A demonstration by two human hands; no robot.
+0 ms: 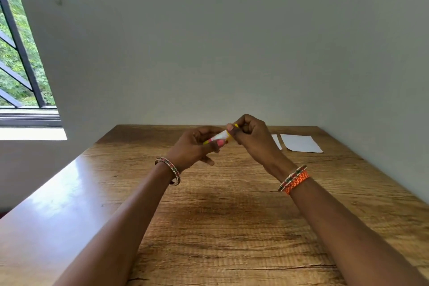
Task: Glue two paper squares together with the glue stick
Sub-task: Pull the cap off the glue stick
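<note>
A small glue stick (219,137), white with yellow and pink parts, is held in the air above the far middle of the wooden table (232,216). My left hand (195,148) grips its body. My right hand (250,137) pinches its yellow end, the cap end. Two white paper squares lie flat at the far right of the table: one fully visible (300,143), the other (277,141) mostly hidden behind my right hand.
A grey wall stands directly behind the table's far edge and along its right side. A window with black bars (21,58) is at the left. The table's left part is glossy with glare.
</note>
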